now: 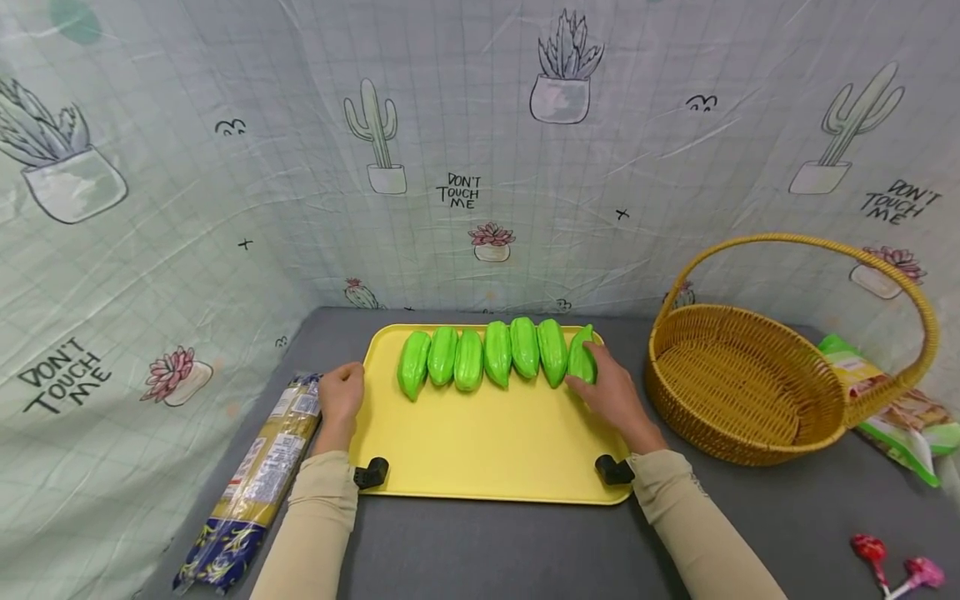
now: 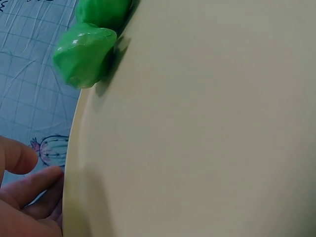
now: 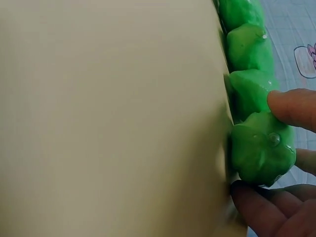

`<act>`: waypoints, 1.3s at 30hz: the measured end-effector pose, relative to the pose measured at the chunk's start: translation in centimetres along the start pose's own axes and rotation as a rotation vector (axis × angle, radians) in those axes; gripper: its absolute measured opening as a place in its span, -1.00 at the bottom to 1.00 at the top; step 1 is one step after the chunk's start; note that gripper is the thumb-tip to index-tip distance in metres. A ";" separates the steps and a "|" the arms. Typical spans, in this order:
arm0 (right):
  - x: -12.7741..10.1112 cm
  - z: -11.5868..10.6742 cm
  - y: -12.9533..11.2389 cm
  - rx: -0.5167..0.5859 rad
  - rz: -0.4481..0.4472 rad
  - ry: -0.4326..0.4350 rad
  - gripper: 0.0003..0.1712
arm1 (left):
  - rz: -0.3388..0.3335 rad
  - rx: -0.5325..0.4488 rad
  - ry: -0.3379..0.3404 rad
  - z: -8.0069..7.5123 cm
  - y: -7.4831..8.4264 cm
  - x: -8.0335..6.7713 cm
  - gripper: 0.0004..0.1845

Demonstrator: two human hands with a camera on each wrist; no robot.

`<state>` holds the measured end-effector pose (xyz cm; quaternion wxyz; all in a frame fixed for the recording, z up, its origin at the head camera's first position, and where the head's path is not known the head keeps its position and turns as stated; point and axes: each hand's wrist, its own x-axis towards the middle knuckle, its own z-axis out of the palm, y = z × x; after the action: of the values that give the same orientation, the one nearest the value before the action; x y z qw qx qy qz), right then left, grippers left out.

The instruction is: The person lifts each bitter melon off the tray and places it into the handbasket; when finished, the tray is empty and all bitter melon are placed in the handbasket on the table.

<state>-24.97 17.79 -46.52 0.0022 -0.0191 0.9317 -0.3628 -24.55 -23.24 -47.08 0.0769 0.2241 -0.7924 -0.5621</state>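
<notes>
— Gripping anything, that right hand [image 1: 617, 398]?

— Yes. Its fingers [image 3: 291, 106] and thumb curl round the rightmost green gourd [image 1: 582, 357], the last in a row of seven green gourds [image 1: 498, 353] lying side by side along the far part of the yellow tray [image 1: 480, 454]. The held one leans a little and touches its neighbour.

— And the left hand [image 1: 341, 396]?

— It rests at the tray's left edge, fingers bent against the rim. Whether it actually clasps the rim is hard to tell; the left wrist view shows only fingertips [image 2: 29, 190] beside the edge, perhaps touching.

— What else lies around the tray?

— Left of it, a long packet of spaghetti [image 1: 255, 483]. Right of it, a wicker basket [image 1: 750, 383] with a hoop handle, a green snack bag [image 1: 892, 408] beyond that, and two lollipops [image 1: 896, 571] nearer the person.
</notes>
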 end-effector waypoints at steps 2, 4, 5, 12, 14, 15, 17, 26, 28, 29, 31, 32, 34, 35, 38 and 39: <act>0.0 -0.1 0.0 0.001 0.007 -0.001 -0.12 | 0.010 -0.002 0.024 0.2 -0.1 0.0 -0.51; 0.0 -0.2 0.1 0.002 0.016 -0.002 -0.11 | 0.014 -0.007 0.042 0.3 -0.2 0.1 -0.52; 0.1 -0.3 0.0 0.002 0.021 -0.003 -0.11 | 0.016 -0.009 0.050 0.3 -0.3 0.1 -0.53; 0.4 -0.1 -0.4 0.013 0.023 -0.020 -0.11 | 0.031 -0.036 0.085 0.0 -0.5 0.3 -0.59; 0.4 -0.1 -0.5 0.017 0.023 -0.019 -0.11 | 0.029 -0.042 0.089 -0.1 -0.6 0.3 -0.60; 0.3 -0.1 -0.5 0.020 0.026 -0.020 -0.11 | 0.028 -0.044 0.089 -0.1 -0.7 0.3 -0.60; 0.2 -0.1 -0.6 0.026 0.030 -0.016 -0.11 | 0.026 -0.045 0.088 -0.1 -0.8 0.3 -0.60; -0.7 -0.6 -0.7 0.037 0.014 0.024 -0.12 | 0.028 -0.044 0.073 0.0 -1.1 0.3 -0.59; -0.9 -0.8 -0.9 0.038 0.003 0.033 -0.11 | 0.030 -0.037 0.073 0.0 -1.1 0.2 -0.58; -1.1 -0.9 -1.0 0.040 0.000 0.034 -0.10 | 0.031 -0.036 0.072 0.1 -1.1 0.2 -0.58; -1.3 -1.1 -1.3 0.042 -0.008 0.038 -0.10 | 0.031 -0.033 0.075 0.1 -1.2 0.2 -0.58; -1.5 -1.3 -1.5 0.042 -0.015 0.041 -0.10 | 0.033 -0.031 0.076 0.2 -1.2 0.2 -0.59; -1.8 -1.6 -1.9 0.042 -0.033 0.055 -0.10 | 0.036 -0.029 0.079 0.3 -1.2 0.2 -0.59; -2.0 -1.8 -2.1 0.043 -0.043 0.065 -0.10 | 0.036 -0.028 0.080 0.3 -1.2 0.2 -0.59; -2.6 -2.4 -2.7 0.047 -0.074 0.094 -0.10 | 0.041 -0.024 0.080 0.5 -1.1 0.2 -0.59; -2.8 -2.6 -2.8 0.050 -0.083 0.103 -0.11 | 0.041 -0.025 0.079 0.5 -1.1 0.2 -0.59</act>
<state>-22.12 17.56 -42.75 -0.0602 -0.0391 0.9195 -0.3865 -24.62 -23.17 -48.32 0.1226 0.2290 -0.7861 -0.5609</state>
